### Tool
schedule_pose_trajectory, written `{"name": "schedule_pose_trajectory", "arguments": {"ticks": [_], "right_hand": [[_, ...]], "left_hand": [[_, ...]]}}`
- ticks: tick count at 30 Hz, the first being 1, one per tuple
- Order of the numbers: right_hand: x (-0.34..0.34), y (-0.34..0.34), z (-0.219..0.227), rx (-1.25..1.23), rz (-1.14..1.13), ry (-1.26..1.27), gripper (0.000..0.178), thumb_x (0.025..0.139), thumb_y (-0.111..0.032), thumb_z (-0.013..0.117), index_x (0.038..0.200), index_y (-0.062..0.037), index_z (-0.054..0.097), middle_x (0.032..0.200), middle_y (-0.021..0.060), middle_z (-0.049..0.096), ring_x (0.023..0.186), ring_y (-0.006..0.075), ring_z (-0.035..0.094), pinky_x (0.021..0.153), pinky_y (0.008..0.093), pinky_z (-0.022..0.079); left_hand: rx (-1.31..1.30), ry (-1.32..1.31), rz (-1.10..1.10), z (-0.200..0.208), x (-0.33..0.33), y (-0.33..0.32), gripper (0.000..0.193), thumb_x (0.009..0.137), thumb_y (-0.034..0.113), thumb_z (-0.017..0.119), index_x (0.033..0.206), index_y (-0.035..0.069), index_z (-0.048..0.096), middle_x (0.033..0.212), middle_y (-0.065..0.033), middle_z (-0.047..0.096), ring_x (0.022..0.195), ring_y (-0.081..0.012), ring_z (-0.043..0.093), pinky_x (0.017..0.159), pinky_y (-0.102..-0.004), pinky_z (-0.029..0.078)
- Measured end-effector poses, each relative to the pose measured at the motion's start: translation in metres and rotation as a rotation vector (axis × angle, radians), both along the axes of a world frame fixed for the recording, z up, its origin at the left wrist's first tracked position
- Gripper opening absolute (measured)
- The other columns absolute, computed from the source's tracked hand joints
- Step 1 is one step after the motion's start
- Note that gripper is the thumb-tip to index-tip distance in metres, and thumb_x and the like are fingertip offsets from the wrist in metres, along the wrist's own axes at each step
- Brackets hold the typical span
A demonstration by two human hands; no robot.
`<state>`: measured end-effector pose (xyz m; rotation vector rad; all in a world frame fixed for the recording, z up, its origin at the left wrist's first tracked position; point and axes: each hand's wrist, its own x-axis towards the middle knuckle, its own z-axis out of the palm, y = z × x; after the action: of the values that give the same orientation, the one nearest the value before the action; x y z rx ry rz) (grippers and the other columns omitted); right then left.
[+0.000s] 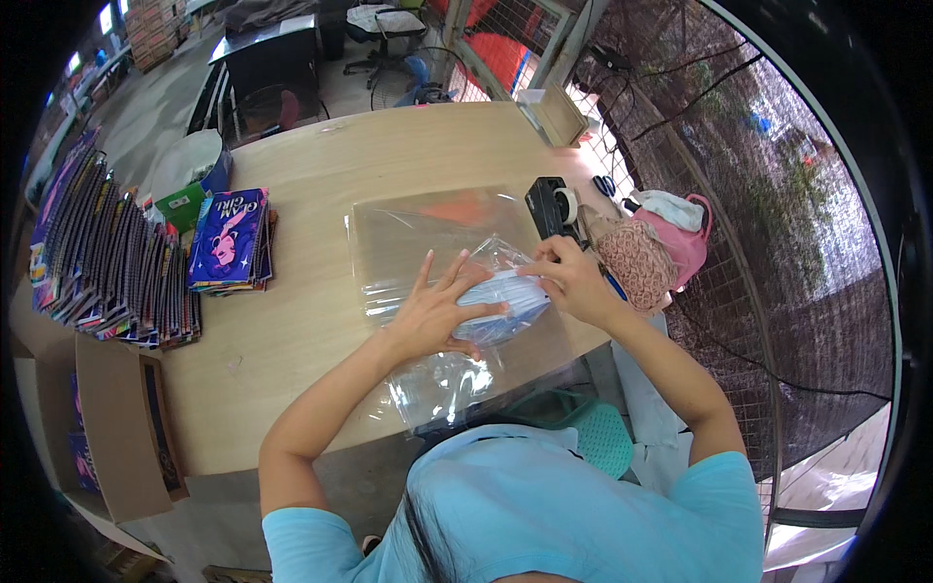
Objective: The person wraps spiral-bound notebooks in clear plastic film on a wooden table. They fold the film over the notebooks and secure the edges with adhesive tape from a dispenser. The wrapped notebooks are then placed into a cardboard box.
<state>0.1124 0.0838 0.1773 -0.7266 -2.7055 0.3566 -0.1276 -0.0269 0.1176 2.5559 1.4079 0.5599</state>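
A whitish-blue bundle with fine parallel lines (505,299) lies in crinkled clear plastic film (447,379) near the table's front edge; what it is made up of I cannot make out. My left hand (437,313) rests on the bundle's left side, fingers spread and stretched out. At the bundle's right end, my right hand (573,282) is closed, thumb and fingers pinched on the film's edge. Beneath and behind both lies a stack of flat clear plastic sheets (398,228), shiny with reflections.
A black tape dispenser (549,204) stands right of the sheets, with scissors (604,185), a crocheted bag (637,251) and a pink bag (685,248) beyond. To the left are stacked notebooks (228,238), a long row of spiral notebooks (107,253) and a cardboard box (117,428).
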Motion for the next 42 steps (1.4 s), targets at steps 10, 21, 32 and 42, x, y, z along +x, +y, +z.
{"name": "schedule_pose_trajectory", "arguments": {"ticks": [10,21,32,42], "right_hand": [[-0.032,0.021,0.011,0.105,0.312,-0.103,0.021,0.069,-0.014,0.074,0.089,-0.0112,0.067,0.101,0.0077,0.053,0.097,0.0283,0.051,0.077,0.0372,0.046],[-0.025,0.012,-0.027,-0.266,-0.197,-0.404,0.031,0.072,-0.036,0.069,0.071,-0.0049,0.066,0.099,0.0134,0.053,0.102,0.0305,0.051,0.079,0.0476,0.046],[0.028,0.018,-0.02,-0.331,-0.133,0.142,0.047,0.066,-0.046,0.079,0.088,-0.0086,0.062,0.105,0.0089,0.051,0.105,0.0287,0.05,0.088,0.0433,0.04],[0.028,-0.017,0.014,-0.777,0.193,1.185,0.048,0.072,-0.034,0.077,0.102,-0.0008,0.06,0.127,0.0182,0.044,0.122,0.0318,0.043,0.104,0.0494,0.033]], "left_hand": [[0.02,0.036,0.009,0.003,-0.001,0.001,0.082,0.055,0.06,0.072,0.132,0.046,0.048,0.148,-0.001,0.033,0.143,-0.0349,0.013,0.109,-0.0674,0.008],[-0.042,0.014,-0.007,0.006,0.002,0.003,0.086,0.049,0.056,0.077,0.13,0.045,0.05,0.151,0.0007,0.028,0.143,-0.0373,0.012,0.109,-0.0679,0.008],[0.209,-0.17,0.164,-0.002,0.034,-0.013,0.049,0.068,0.031,0.08,0.114,0.029,0.064,0.142,-0.0028,0.043,0.139,-0.0351,0.026,0.108,-0.066,0.014],[-0.013,-0.845,0.584,0.032,0.037,0.05,0.055,0.077,0.015,0.074,0.126,0.003,0.052,0.108,-0.0145,0.063,0.117,-0.0272,0.05,0.1,-0.0401,0.04]]}}
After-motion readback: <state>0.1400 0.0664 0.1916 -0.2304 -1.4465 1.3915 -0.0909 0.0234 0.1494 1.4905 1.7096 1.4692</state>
